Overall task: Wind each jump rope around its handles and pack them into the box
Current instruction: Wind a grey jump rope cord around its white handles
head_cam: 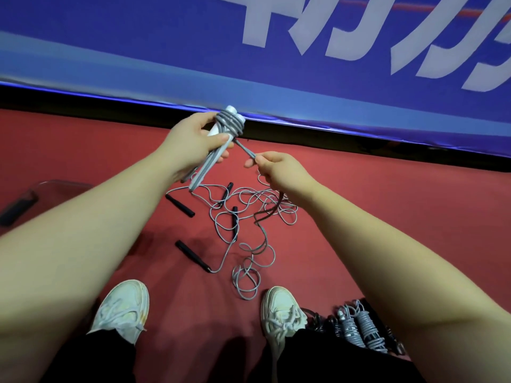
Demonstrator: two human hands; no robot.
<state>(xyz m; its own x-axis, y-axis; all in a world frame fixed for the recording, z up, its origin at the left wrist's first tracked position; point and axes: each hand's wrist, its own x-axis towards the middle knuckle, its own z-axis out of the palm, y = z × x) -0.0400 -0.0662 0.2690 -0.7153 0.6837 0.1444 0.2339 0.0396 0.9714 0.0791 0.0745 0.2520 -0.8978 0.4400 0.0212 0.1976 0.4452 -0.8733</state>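
While left hand (193, 145) grips wound handles (203, 171), right hand (276, 167) pinches rope (246, 150), red floor (345, 211), blue banner (138, 51) behind.

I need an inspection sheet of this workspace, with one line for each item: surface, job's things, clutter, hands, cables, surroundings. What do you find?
surface: red floor, with ropes lying on it.
job's things: pale handles with grey rope partly wound round their top; loose ropes with black handles tangled on the floor; wound bundles at the lower right; clear box at the left edge, partly hidden by an arm.
clutter: nothing seen.
hands: left hand grips the pale handles; right hand pinches the grey rope's free strand.
cables: nothing seen besides the ropes.
surroundings: blue banner with white letters; white shoes.
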